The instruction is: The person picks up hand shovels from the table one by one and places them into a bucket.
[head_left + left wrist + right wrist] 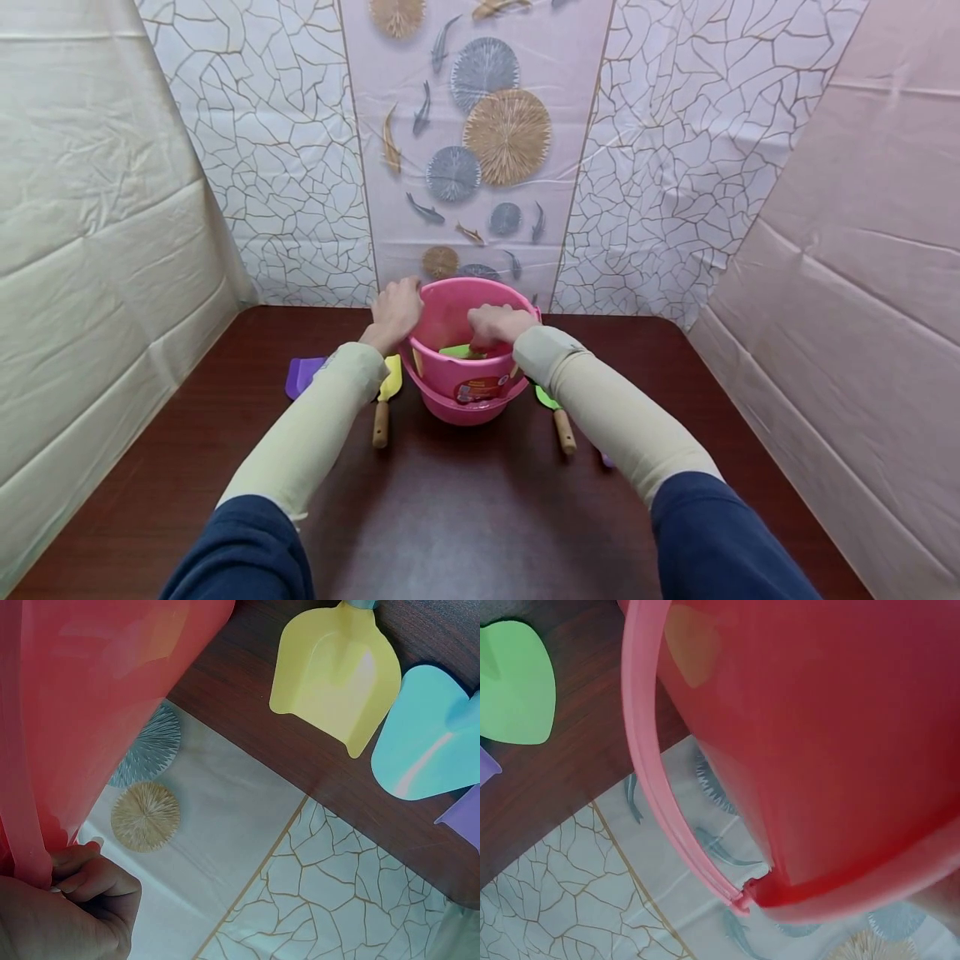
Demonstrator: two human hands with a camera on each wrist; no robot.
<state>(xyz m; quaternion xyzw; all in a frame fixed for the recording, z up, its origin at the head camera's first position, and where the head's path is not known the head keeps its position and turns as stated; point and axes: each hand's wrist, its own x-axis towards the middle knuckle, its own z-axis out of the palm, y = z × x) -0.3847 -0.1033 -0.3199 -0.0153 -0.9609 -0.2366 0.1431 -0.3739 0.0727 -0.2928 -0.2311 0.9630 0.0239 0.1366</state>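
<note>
A pink bucket (468, 387) stands above the table, its lower part over a second pink rim or basin (465, 414). My left hand (397, 312) grips its rim on the left; in the left wrist view the fingers (97, 877) curl round the rim beside the handle strap. My right hand (501, 325) reaches over the right side into the bucket, where a light green piece (459, 352) shows. Its fingertips are hidden, so what they hold cannot be seen. The bucket's handle (649, 765) hangs on the outside in the right wrist view.
Left of the bucket lie a yellow toy shovel (391, 379) with a wooden handle, a purple shovel (300, 377) and a light blue one (424, 735). A green trowel (551, 402) and a purple tip (606, 460) lie to the right. Patterned cloth walls surround the table.
</note>
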